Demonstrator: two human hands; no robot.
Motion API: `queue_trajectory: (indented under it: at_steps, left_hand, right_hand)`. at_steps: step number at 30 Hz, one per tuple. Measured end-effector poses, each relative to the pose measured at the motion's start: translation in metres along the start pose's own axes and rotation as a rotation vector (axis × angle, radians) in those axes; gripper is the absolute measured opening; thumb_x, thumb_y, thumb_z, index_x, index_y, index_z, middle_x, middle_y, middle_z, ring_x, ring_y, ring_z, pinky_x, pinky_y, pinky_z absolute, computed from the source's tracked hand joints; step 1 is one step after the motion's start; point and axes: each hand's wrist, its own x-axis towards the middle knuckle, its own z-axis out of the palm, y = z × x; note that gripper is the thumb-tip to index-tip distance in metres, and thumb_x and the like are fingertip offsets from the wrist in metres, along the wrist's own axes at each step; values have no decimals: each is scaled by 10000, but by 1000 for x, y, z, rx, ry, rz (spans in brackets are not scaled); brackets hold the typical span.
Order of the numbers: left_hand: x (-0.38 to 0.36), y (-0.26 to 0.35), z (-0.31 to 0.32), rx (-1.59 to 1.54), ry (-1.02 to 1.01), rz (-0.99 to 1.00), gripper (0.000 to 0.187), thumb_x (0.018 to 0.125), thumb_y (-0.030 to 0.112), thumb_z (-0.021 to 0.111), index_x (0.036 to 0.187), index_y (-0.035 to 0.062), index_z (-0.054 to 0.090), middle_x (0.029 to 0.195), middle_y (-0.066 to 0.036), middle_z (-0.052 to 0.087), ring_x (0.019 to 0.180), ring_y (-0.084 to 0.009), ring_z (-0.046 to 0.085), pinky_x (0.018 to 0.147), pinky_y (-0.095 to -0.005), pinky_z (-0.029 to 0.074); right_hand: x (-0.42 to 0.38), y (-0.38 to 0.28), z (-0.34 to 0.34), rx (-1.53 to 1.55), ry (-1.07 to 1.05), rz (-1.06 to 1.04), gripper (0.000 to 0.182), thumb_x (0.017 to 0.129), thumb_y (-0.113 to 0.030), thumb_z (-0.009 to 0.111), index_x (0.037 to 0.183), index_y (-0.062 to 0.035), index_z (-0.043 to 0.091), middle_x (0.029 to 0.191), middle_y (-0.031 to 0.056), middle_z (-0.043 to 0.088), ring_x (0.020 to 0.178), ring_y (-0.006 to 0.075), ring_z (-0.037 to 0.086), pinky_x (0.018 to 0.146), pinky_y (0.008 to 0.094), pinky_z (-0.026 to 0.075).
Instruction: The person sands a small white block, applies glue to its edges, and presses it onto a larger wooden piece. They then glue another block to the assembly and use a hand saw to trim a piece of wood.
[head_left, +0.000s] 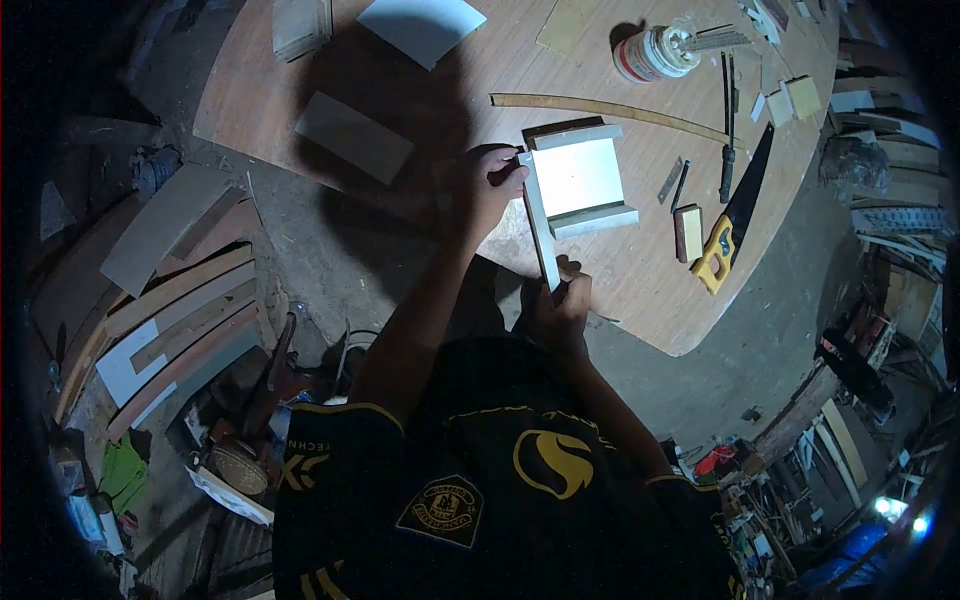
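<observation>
Both my hands hold a narrow pale strip of board (541, 230), slanting along the near left side of a white panel assembly. My left hand (497, 190) pinches its far end between thumb and fingers. Around the near end, at the table edge, my right hand (564, 303) is closed. The white panel (577, 175) lies on the table with one upright side strip (595, 221) along its lower edge and another side strip (580, 137) along its upper edge. The held strip's far end is right at the panel's left corner.
On the wooden table (640, 290) are a yellow-handled handsaw (738, 215), a small block (688, 233), a long curved-looking wood strip (610, 107) and a white tub (655, 54) with brushes or sticks. A grey board (355, 137) lies left. Stacked boards (185, 320) stand on the floor.
</observation>
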Motion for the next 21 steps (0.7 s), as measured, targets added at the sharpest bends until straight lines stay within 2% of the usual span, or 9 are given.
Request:
queue_trajectory:
  at_steps: [2,6,8,12,14,15,17,19,21]
  left_hand:
    - [0,1,-1,11,-11,5,377,880,95,658,1201,-50,523,999,-193,646,856,-245,679,684,-327,602]
    - [3,-3,0,-64,12,-18,358,837,60,694,1143,-62,555,998,-195,635,811,-226,672,649,-306,611]
    - [2,-1,-2,-72,-22,-40,365,838,60,690,1155,-55,551,1000,-196,637,797,-223,674,637,-296,607]
    - [-4,-1,-7,-73,14,-62,371,842,71,686,1167,-45,550,1033,-195,625,825,-216,670,620,-294,606]
    - [-15,6,-11,-89,77,-110,382,849,78,682,1188,-26,538,1079,-176,613,907,-191,648,706,-296,590]
    - [-24,10,-14,-86,76,-104,382,849,78,682,1188,-26,538,1079,-176,613,907,-191,648,706,-296,590]
    - [-51,28,-17,-43,133,77,416,861,123,689,1214,-7,512,1093,-138,597,983,-178,609,821,-303,537]
    - [-88,48,-12,-44,252,-108,447,887,195,679,1238,2,479,1085,-108,582,1027,-180,580,890,-305,481]
    - [-121,62,-4,-270,238,-310,460,917,253,647,1258,7,460,1087,-101,561,1036,-186,563,880,-306,483]
  right_hand:
    - [3,-4,0,61,68,-26,269,720,72,585,977,65,505,897,236,486,829,397,511,694,438,420]
    - [3,-1,1,89,82,-54,239,740,62,567,970,62,503,903,241,485,836,405,510,712,443,427]
    - [3,-6,-4,-34,32,-24,223,769,53,585,972,62,494,934,247,525,897,389,582,772,436,492]
    - [-1,0,-1,-44,24,-96,193,761,60,531,951,58,497,890,253,479,838,409,513,738,460,434]
    - [-4,2,1,-14,101,-223,195,745,74,523,937,49,500,878,251,477,840,401,518,736,462,434]
    - [-8,1,1,-11,107,-225,195,745,74,523,937,49,500,878,251,477,840,401,518,736,462,434]
    - [-16,-4,-1,-77,151,-365,194,737,62,543,928,40,520,906,244,498,852,393,522,740,464,436]
    - [-13,-31,-17,-51,89,-280,193,735,47,558,926,39,531,925,239,509,856,394,521,743,464,435]
    - [-11,-51,-35,24,-16,-166,198,732,10,586,926,38,555,973,228,532,868,395,517,752,463,435]
